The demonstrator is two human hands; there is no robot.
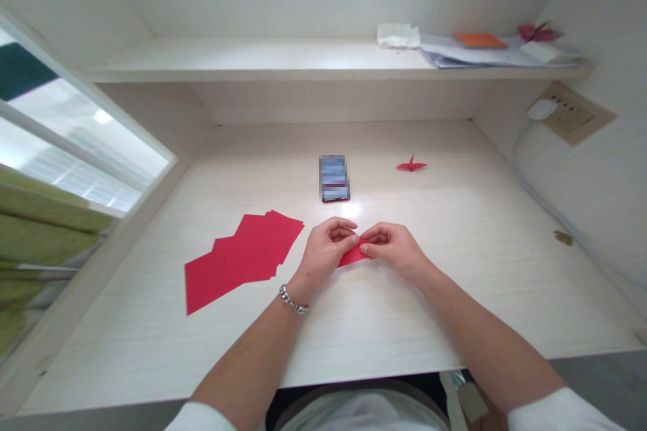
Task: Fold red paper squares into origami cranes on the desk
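Note:
My left hand (326, 247) and my right hand (391, 246) meet at the middle of the pale wooden desk (455, 296). Both pinch a small folded piece of red paper (354, 255) between fingers and thumbs, and most of it is hidden under the fingers. A chain bracelet (294, 300) sits on my left wrist. A fanned stack of flat red paper sheets (240, 256) lies on the desk just left of my left hand. A finished red paper crane (411, 165) stands farther back to the right.
A phone (334, 178) lies flat behind my hands. A shelf (253, 57) above carries white papers (470, 54), an orange pad (479, 40) and a dark red folded figure (538, 31). A charger (542, 108) sits in the right wall socket, and a window (75, 148) is at left.

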